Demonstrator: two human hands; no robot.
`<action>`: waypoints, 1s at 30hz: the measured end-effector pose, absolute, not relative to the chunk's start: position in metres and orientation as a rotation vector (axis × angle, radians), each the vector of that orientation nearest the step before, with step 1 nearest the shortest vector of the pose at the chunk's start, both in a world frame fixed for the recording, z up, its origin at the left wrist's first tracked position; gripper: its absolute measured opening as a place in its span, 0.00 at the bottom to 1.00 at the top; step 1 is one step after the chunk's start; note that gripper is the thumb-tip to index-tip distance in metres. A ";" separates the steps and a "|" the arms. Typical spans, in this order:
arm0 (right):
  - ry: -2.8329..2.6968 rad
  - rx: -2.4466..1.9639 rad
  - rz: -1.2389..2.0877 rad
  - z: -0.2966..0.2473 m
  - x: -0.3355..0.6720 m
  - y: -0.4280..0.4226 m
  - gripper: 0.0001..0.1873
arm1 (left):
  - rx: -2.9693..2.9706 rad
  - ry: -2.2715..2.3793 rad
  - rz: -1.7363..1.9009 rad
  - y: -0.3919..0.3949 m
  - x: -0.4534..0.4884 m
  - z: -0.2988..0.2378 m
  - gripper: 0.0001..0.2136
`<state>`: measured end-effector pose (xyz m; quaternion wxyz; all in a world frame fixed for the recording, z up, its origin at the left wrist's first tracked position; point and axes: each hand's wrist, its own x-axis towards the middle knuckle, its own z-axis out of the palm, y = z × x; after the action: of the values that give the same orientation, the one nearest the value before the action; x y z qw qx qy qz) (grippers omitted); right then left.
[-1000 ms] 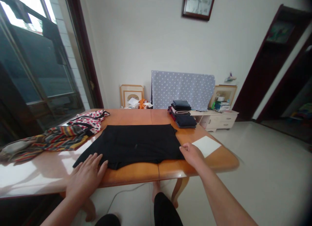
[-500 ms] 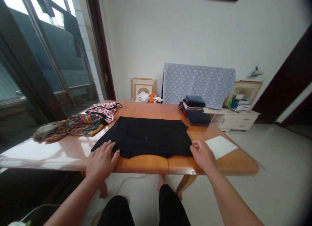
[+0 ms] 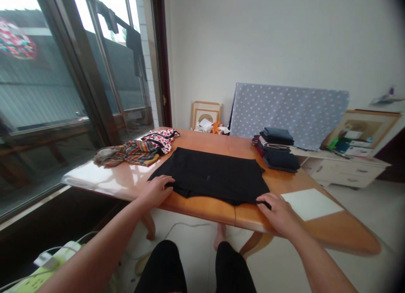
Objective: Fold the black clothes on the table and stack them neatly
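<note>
A black shirt (image 3: 215,175) lies spread on the wooden table (image 3: 202,204), a small mark near its middle. At its near left corner, my left hand (image 3: 157,190) has its fingers curled over the cloth, thumb close to them, gripping the edge. My right hand (image 3: 278,211) pinches the near right corner, with a bit of black fabric showing between thumb and fingers. The cloth under both hands is partly hidden.
A stack of folded clothes (image 3: 276,149) stands at the back right, and a white sheet (image 3: 311,203) lies beside my right hand. Rumpled patterned clothes (image 3: 142,151) lie at the left. A power strip (image 3: 47,263) with cables sits low at the left.
The view has turned to the left. My left hand has gone from lying spread on the shirt's corner to curling its fingers on it. My right hand stays at the right corner, now pinching cloth.
</note>
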<state>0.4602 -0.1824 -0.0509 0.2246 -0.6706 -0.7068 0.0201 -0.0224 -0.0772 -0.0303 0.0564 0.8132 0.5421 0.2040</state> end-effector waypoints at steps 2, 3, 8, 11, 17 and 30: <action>-1.955 -1.833 0.046 -0.050 0.461 -0.179 0.14 | 2.505 1.610 0.590 -0.074 -0.023 -0.024 0.16; -1.952 -1.828 0.056 -0.050 0.461 -0.177 0.14 | 2.524 1.604 0.582 -0.074 -0.022 -0.021 0.15; -1.857 -1.818 0.227 -0.047 0.468 -0.165 0.13 | 2.595 1.650 0.562 -0.071 -0.018 -0.011 0.12; -1.828 -1.829 0.287 -0.042 0.469 -0.159 0.12 | 2.592 1.681 0.536 -0.069 -0.016 -0.011 0.13; -1.782 -1.873 0.168 -0.024 0.460 -0.158 0.10 | 2.566 1.710 0.526 -0.062 -0.018 -0.008 0.14; -2.064 -1.839 0.100 -0.022 0.467 -0.197 0.14 | 2.700 1.375 0.511 -0.080 -0.035 0.002 0.15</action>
<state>0.4671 -0.1970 -0.0217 0.1867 -0.6532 -0.7329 0.0357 -0.0346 -0.0800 0.0019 0.0343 0.8781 0.4473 0.1663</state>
